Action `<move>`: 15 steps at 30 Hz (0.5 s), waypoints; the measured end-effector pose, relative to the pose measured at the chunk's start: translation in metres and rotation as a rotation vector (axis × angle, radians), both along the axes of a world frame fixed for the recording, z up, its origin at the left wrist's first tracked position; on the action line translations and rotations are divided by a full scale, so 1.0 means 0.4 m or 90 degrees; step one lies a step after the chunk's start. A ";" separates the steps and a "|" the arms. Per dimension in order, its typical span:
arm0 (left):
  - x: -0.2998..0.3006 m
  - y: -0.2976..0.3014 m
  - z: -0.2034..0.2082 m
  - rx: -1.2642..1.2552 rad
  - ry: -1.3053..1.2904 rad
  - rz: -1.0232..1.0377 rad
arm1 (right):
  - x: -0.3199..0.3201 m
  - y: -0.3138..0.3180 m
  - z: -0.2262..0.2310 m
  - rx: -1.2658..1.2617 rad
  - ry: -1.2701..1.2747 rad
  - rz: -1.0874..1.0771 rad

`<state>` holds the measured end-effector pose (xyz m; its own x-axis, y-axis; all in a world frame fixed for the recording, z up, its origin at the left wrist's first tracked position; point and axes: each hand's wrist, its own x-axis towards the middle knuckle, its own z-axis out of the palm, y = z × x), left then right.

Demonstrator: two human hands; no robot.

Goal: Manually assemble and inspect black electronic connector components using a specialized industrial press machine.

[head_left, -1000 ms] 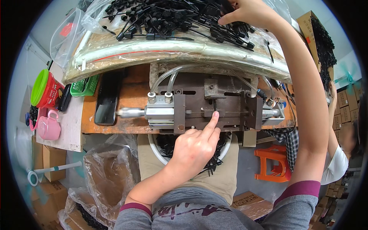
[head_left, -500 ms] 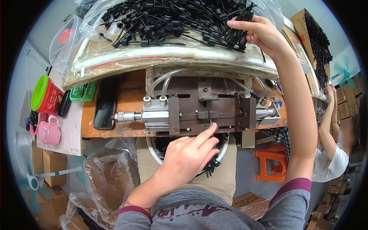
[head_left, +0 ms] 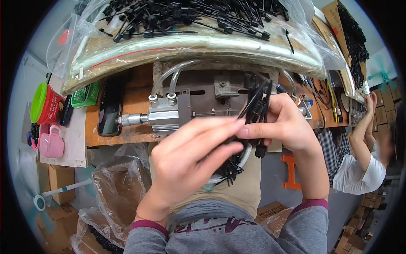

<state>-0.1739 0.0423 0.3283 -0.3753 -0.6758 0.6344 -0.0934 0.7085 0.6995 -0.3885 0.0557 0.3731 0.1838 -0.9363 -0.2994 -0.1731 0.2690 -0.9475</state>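
Note:
My right hand (head_left: 287, 125) is closed around a bunch of thin black plastic pieces with thick heads (head_left: 257, 106), held upright over the bench. Beside it, my left hand (head_left: 196, 154) stretches its fingers to the bunch, thumb apart; its fingertips overlap my right thumb. Whether it touches a piece is hard to see. Behind the hands lies a metal clamping fixture (head_left: 182, 111) with a pneumatic cylinder (head_left: 164, 120) on the left; its middle is partly hidden. Below, a round container on my lap, mostly covered by the hands, holds more black pieces (head_left: 230, 169).
A heap of black pieces (head_left: 169, 17) lies on a plastic-wrapped ledge (head_left: 190, 42). At left are a phone (head_left: 111, 110), a green basket (head_left: 86, 95) and a pink cup (head_left: 52, 144). An orange stool (head_left: 289, 171) and a co-worker in white (head_left: 359, 171) are at right.
My right hand has come down from the heap to the fixture with the bunch of black pieces. My left hand has risen from the fixture's front to meet it.

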 end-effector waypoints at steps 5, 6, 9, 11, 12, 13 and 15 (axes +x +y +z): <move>0.026 0.050 -0.016 0.051 -0.037 -0.037 | -0.040 0.039 -0.051 -0.041 -0.017 -0.138; 0.020 0.051 -0.030 0.056 -0.043 -0.030 | -0.043 0.046 -0.053 -0.044 -0.039 -0.159; -0.002 0.056 -0.095 0.061 -0.075 -0.028 | -0.035 0.072 -0.052 -0.076 -0.073 -0.197; -0.019 0.062 -0.127 -0.006 -0.175 0.021 | -0.046 0.088 -0.062 -0.077 -0.116 -0.206; -0.026 0.062 -0.138 -0.051 -0.239 0.044 | -0.049 0.096 -0.070 -0.077 -0.138 -0.210; -0.037 0.053 -0.157 -0.103 -0.264 0.063 | -0.048 0.105 -0.091 -0.108 -0.149 -0.233; -0.047 0.052 -0.160 -0.128 -0.309 0.082 | -0.037 0.121 -0.090 -0.125 -0.120 -0.248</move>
